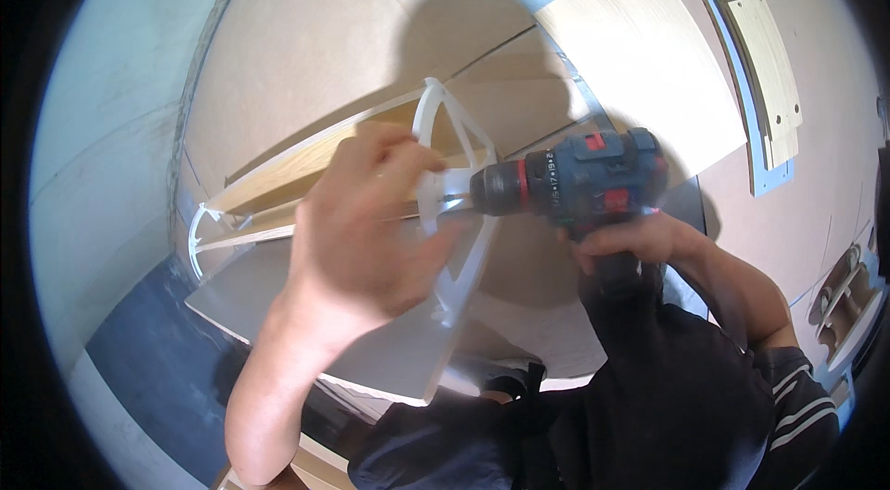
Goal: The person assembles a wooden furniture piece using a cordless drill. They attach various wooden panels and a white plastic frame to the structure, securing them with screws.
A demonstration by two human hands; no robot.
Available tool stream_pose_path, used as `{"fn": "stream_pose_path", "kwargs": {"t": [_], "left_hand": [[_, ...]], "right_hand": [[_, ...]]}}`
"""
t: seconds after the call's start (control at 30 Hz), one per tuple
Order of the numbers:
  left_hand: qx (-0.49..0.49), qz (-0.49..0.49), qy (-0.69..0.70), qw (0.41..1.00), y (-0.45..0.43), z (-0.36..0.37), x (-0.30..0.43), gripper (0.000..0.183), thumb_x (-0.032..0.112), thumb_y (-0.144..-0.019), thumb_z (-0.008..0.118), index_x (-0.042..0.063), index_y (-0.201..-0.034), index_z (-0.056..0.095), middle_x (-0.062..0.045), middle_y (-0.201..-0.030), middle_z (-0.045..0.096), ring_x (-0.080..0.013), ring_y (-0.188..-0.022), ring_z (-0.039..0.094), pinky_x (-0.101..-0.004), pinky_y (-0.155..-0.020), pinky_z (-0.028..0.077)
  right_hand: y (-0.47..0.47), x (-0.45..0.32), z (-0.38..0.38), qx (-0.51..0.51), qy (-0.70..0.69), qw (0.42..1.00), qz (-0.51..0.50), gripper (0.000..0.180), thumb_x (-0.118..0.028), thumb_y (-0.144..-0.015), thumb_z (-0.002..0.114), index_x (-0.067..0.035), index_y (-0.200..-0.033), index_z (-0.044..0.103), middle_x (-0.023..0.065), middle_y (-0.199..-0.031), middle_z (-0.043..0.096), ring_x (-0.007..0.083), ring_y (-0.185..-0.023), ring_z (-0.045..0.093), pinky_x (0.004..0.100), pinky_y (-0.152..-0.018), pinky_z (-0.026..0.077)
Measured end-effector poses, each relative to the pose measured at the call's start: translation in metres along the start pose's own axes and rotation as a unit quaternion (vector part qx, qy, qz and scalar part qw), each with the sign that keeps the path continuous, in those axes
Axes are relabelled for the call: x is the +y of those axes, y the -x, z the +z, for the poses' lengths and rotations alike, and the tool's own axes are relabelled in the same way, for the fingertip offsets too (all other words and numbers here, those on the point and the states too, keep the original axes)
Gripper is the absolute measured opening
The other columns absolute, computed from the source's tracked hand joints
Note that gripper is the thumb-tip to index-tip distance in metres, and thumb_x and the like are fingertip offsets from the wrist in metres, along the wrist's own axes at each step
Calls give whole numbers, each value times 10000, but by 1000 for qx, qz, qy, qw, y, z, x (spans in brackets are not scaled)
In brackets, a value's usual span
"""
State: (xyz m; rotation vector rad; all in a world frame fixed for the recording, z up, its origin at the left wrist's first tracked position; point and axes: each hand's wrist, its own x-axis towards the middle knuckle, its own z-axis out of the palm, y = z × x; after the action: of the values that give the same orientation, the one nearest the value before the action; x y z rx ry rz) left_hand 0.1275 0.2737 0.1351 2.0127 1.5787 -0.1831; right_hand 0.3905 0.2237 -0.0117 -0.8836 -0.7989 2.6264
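Note:
My right hand [629,240] grips a blue and black cordless drill driver [598,173] by its handle. The drill lies level, and its bit points left at the middle of a white frame-like bracket [452,177]. This bracket is on the near end of a long wooden panel assembly [306,187]; a similar white bracket [197,240] sits at the far end. My left hand [368,233], blurred, hovers around the bracket and bit with thumb and fingers apart. I see nothing held in it. Contact between bit and bracket is too blurred to tell.
A grey-faced board [368,323] lies below the assembly. Flat on the brown floor covering are a pale wooden panel [640,52] and a stack of narrow drilled boards [765,73]. At the right edge lies a cut-out wooden part [848,316]. A pale wall [132,59] rises at left.

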Motion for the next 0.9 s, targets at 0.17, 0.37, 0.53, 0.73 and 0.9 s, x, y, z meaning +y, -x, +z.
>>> {"fn": "stream_pose_path", "kwargs": {"t": [0.17, 0.37, 0.53, 0.73, 0.9], "left_hand": [[-2, 80, -138, 987, -4, 19, -3, 125, 45, -753, 719, 30, -877, 719, -176, -1345, 613, -361, -1173, 609, -446, -1023, 492], [-25, 62, -118, 991, -13, 16, 9, 32, 17, -764, 690, 16, -786, 713, -156, -1245, 683, -322, -1192, 594, -437, -974, 500], [63, 105, -124, 985, -12, 21, 7, 29, 6, -768, 715, 14, -786, 694, -145, -1182, 703, -307, -1072, 643, -424, -933, 507], [193, 142, 65, 969, 26, -24, -2, 104, 22, -818, 745, -4, -916, 723, -130, -961, 741, -280, -897, 696, -351, -818, 543], [488, -210, 145, 835, 197, -56, -110, 165, 94, -976, 687, -17, -1081, 748, -98, -935, 758, -136, -831, 693, -274, -749, 554]], "right_hand": [[-4, 2, 1, -11, -4, 1000, 0, 260, -135, -875, 666, 4, -1095, 653, 64, -775, 671, 154, -718, 668, 322, -702, 561], [11, -3, 0, 17, 9, 1000, -12, 322, -152, -869, 681, 5, -1149, 656, 64, -782, 673, 156, -731, 674, 327, -715, 564], [17, -2, -7, 48, -38, 998, 13, 406, -172, -842, 687, 13, -1202, 652, 86, -774, 665, 173, -722, 679, 331, -716, 564], [37, 9, -34, 131, -66, 983, -106, 498, -277, -787, 705, 3, -1193, 639, 93, -698, 606, 220, -607, 624, 349, -618, 543], [36, 29, -46, 154, -41, 979, -129, 494, -345, -819, 673, -17, -1170, 556, 48, -609, 520, 194, -530, 566, 322, -537, 500]]}}
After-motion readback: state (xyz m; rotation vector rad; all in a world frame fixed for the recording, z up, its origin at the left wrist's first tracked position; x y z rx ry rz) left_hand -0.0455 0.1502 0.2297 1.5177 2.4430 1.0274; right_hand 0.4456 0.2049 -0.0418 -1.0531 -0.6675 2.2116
